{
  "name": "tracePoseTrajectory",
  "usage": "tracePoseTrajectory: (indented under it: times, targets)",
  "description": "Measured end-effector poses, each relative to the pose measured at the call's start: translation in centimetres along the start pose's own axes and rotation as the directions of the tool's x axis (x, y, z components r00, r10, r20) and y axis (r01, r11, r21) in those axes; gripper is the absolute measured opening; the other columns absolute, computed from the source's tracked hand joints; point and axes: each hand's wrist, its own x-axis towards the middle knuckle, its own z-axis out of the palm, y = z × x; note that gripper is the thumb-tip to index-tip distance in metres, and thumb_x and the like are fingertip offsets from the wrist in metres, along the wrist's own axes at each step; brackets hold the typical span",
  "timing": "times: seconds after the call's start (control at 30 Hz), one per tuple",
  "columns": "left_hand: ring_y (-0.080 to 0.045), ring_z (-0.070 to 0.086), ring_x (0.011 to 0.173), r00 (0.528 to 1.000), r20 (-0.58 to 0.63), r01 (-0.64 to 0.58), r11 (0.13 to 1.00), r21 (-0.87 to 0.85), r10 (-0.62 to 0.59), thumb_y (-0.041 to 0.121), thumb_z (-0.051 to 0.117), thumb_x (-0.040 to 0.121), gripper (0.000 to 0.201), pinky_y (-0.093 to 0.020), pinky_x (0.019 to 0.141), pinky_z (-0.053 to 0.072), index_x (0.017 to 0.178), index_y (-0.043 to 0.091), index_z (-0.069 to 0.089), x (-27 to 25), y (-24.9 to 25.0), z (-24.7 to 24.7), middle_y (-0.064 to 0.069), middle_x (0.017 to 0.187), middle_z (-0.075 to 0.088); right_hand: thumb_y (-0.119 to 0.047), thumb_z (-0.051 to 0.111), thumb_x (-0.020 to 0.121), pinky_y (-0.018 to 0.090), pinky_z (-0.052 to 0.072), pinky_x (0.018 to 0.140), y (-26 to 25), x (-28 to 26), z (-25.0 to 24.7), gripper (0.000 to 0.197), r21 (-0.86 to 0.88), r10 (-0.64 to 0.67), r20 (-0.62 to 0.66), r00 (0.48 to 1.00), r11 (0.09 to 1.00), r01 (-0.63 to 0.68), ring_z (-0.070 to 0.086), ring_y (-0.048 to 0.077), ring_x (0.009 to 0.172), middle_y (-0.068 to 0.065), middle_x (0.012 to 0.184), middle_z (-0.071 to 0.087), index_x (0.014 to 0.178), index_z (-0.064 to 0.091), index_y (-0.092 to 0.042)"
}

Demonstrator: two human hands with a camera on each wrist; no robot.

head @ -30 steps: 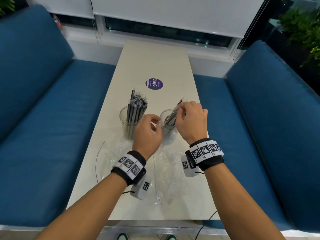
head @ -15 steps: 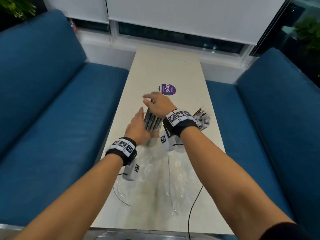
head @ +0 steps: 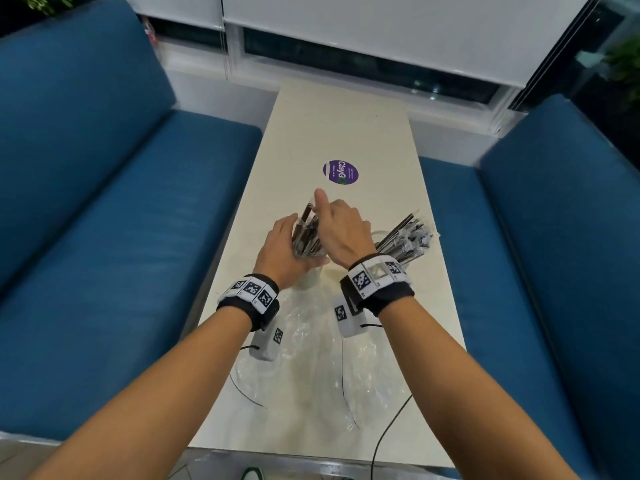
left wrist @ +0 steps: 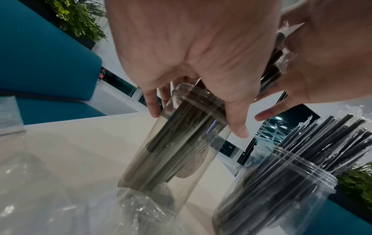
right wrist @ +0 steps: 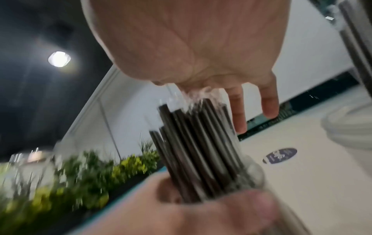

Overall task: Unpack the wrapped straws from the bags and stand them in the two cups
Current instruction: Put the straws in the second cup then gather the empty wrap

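Straws [head: 306, 237] between both hands' fingers [head: 320, 202]

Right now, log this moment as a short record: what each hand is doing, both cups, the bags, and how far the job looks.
left hand: fingers round the left cup's rim, steadying it
right hand: palm and straight fingers over the straw tops of that cup
left cup: clear, tilted, packed with wrapped straws
right cup: clear, untouched, its straws fanning to the right
bags: clear plastic, flat on the table near the wrists, no straws visible inside
progress: straws appear to be in both cups; the left bundle is being tidied
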Motion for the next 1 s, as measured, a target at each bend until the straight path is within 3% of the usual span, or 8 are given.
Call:
tracePoseTrajectory:
  times: [0.13,0.3,0.4,0.53,0.67,0.77,0.9,1.0]
  targets:
    - [-0.02,0.05,0.143,1.0,-0.019,0.003,1.0,0.014,-0.003,0.066,0.094,0.061,0.121,-0.048,0.118,0.047,0.16,0.024,0.037,0.0,-0.2,0.0,0.004,0.16,0.045,-0.054,0.016,0.104,0.057,0.037,0.114,0.3,0.8,-1.4,0.065,0.273,-0.001,-0.075,0.997,0.962,0.021,0.055,0.032,0.132,0.009,0.141,0.064,0.139,0.063,-0.025]
    - [-0.024,0.053,0.139,1.0,-0.006,-0.004,0.999,0.048,0.005,0.066,0.09,0.061,0.116,-0.052,0.11,0.054,0.156,0.024,0.039,0.0,-0.3,0.0,0.0,0.157,0.045,-0.042,0.056,0.1,0.044,0.039,0.114,1.6,0.3,-0.8,0.047,0.022,-0.378,-0.014,0.926,0.925,0.379,0.047,0.023,0.135,0.001,0.146,0.059,0.145,0.056,-0.029]
    - [-0.024,0.05,0.143,1.0,-0.016,0.017,0.998,0.065,-0.016,0.053,0.094,0.069,0.114,-0.051,0.11,0.053,0.161,0.023,0.034,0.1,0.1,0.1,0.001,0.162,0.04,-0.029,0.069,0.094,0.05,0.045,0.109,2.5,0.3,0.3,0.041,-0.058,-0.39,0.052,0.919,0.918,0.393,0.049,0.028,0.127,0.004,0.132,0.066,0.133,0.066,-0.021]
    - [-0.021,0.043,0.15,0.999,-0.025,0.03,0.998,0.051,-0.029,0.05,0.094,0.072,0.117,-0.047,0.118,0.047,0.165,0.021,0.029,0.1,0.3,0.3,0.002,0.167,0.035,-0.01,0.073,0.087,0.053,0.032,0.121,2.9,0.2,-0.1,0.061,0.018,-0.345,0.038,0.938,0.939,0.344,0.041,0.028,0.144,0.005,0.151,0.053,0.144,0.056,-0.024]
    - [-0.025,0.044,0.15,0.999,-0.029,0.021,0.997,0.07,-0.019,0.038,0.091,0.08,0.109,-0.048,0.117,0.047,0.166,0.016,0.028,-0.1,0.2,0.2,-0.002,0.168,0.035,-0.028,0.07,0.081,0.052,0.025,0.122,2.2,-0.8,-0.4,0.077,-0.017,-0.381,-0.04,0.924,0.924,0.381,0.021,0.031,0.155,0.0,0.168,0.029,0.152,0.042,-0.028]
    - [-0.028,0.049,0.147,1.0,-0.025,0.017,0.995,0.103,-0.015,0.031,0.088,0.082,0.105,-0.051,0.113,0.051,0.166,0.017,0.026,0.0,0.2,0.3,-0.003,0.168,0.033,-0.042,0.065,0.093,0.047,0.026,0.122,1.9,-1.1,0.4,0.066,-0.091,-0.441,-0.042,0.896,0.895,0.437,0.025,0.027,0.156,-0.002,0.168,0.033,0.154,0.045,-0.027]
    - [-0.026,0.045,0.151,0.999,-0.033,0.041,0.994,0.099,-0.037,0.031,0.088,0.083,0.104,-0.051,0.116,0.049,0.166,0.018,0.026,0.0,0.6,0.5,-0.001,0.171,0.031,-0.023,0.054,0.105,0.053,0.04,0.114,2.4,-0.8,2.1,0.038,-0.151,-0.421,-0.059,0.905,0.9,0.408,0.038,0.027,0.152,0.004,0.158,0.052,0.14,0.062,-0.011]
    - [-0.026,0.043,0.153,0.999,-0.028,0.028,0.996,0.083,-0.025,0.031,0.089,0.083,0.105,-0.049,0.118,0.047,0.166,0.016,0.026,0.1,0.4,0.4,-0.004,0.171,0.032,-0.025,0.05,0.105,0.053,0.027,0.123,2.2,-1.1,2.1,0.04,-0.16,-0.395,-0.107,0.913,0.913,0.376,0.036,0.023,0.153,-0.001,0.158,0.052,0.142,0.06,-0.014]
